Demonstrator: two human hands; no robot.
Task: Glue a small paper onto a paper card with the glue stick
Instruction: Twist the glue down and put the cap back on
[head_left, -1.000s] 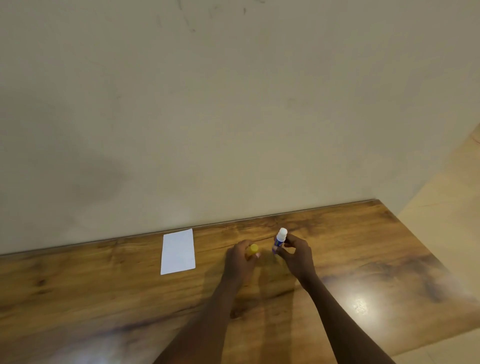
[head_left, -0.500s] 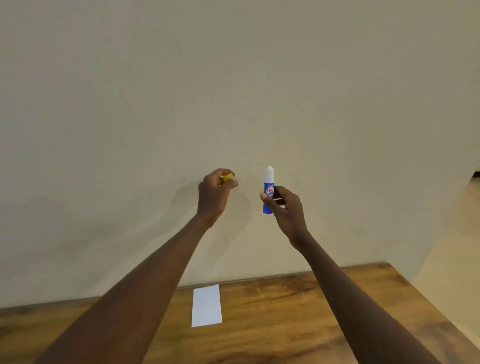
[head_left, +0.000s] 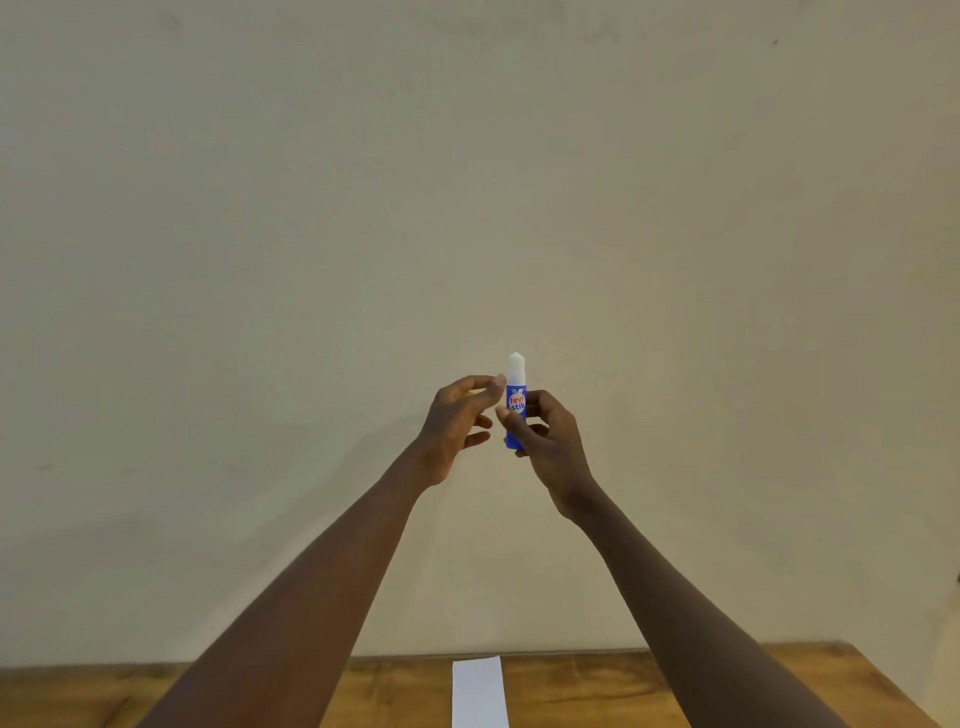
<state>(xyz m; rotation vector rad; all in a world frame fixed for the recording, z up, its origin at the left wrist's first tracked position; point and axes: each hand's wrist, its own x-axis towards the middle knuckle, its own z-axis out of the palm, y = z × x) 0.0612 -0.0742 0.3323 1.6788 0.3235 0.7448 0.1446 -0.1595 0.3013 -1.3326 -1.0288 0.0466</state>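
Head view, and both my arms are stretched out and up, hands level in front of the plain beige wall (head_left: 467, 182). My right hand (head_left: 550, 441) grips the glue stick (head_left: 516, 402) around its blue body, thumb on the near side over the lower part of the label and fingers wrapped behind. It stands upright, uncapped, with the white glue poking out of the top well above my fingers. My left hand (head_left: 457, 423) sits just beside it, to the left, index finger reaching toward the stick so its tip is close to the top of the blue tube; touching or not, I can't tell. A sliver of the yellow cap (head_left: 470, 393) peeks out under that finger, tucked against the thumb, and the lower fingers are loosely curled. Far below, along the bottom edge, runs the wooden tabletop (head_left: 597, 691), pushed up against the wall. A white paper (head_left: 479, 693) lies flat on it between my forearms, its near end cut off by the frame.
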